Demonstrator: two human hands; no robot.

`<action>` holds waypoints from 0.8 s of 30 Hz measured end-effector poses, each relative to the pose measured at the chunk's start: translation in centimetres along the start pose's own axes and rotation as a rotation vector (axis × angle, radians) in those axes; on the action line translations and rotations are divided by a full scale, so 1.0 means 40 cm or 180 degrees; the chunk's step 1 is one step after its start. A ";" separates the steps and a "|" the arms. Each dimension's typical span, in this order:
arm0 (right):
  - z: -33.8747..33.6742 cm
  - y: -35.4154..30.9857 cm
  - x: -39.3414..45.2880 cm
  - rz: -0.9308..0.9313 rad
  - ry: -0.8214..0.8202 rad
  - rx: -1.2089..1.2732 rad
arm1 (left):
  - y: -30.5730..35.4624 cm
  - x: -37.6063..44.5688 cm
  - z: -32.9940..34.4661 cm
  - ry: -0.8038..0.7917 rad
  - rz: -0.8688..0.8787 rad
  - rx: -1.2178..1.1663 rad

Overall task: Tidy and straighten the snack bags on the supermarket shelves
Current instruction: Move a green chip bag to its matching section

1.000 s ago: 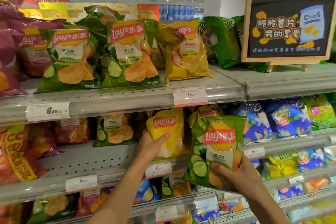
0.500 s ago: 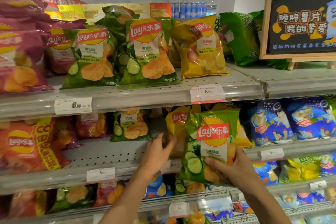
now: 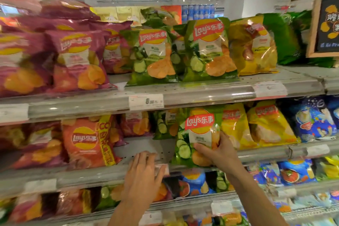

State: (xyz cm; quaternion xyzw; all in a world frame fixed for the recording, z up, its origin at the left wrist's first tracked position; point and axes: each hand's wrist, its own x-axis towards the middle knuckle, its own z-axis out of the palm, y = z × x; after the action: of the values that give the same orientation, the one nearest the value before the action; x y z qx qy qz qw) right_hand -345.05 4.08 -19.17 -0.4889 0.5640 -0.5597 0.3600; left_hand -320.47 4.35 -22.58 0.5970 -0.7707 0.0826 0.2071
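My right hand [image 3: 219,152] grips a green cucumber-flavour chip bag [image 3: 199,134] by its lower front, holding it upright at the front of the middle shelf [image 3: 139,145]. To its right stand two yellow chip bags [image 3: 264,124]. My left hand [image 3: 145,174] lies with straight fingers on the middle shelf's front edge, over a price label, and holds nothing. A bare patch of shelf lies between my hands. Behind it sits another green bag [image 3: 165,126]. An orange bag [image 3: 86,141] stands to the left.
The top shelf [image 3: 201,93] carries purple bags [image 3: 77,60], green bags [image 3: 207,49] and a yellow bag [image 3: 255,46]. A framed chalkboard sign [image 3: 326,24] stands at the top right. Blue snack bags [image 3: 311,119] fill the right. Lower shelves hold several mixed bags.
My left hand let go of the yellow bag and dropped to the shelf edge. My right hand carried the green bag left, into the middle shelf. The view swung left.
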 end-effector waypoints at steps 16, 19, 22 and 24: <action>0.106 -0.027 0.134 0.0092 -0.0381 0.0110 | -0.061 -0.012 0.008 -0.0591 0.0200 0.0421; 0.105 -0.023 0.153 0.0119 -0.0666 -0.0116 | -0.059 -0.010 0.008 -0.0582 0.0154 0.0336; 0.102 -0.001 0.164 0.0336 -0.0912 -0.0246 | -0.062 -0.012 0.009 -0.0512 0.0100 0.0239; 0.097 0.014 0.160 0.0450 -0.1003 -0.0236 | -0.061 -0.013 0.011 -0.0465 0.0082 0.0212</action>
State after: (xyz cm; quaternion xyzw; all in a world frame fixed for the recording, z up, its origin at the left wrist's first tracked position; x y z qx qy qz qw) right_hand -343.11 -3.18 -19.25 -0.5427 0.5538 -0.4283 0.4641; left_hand -318.14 3.97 -23.47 0.5980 -0.7882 0.0671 0.1293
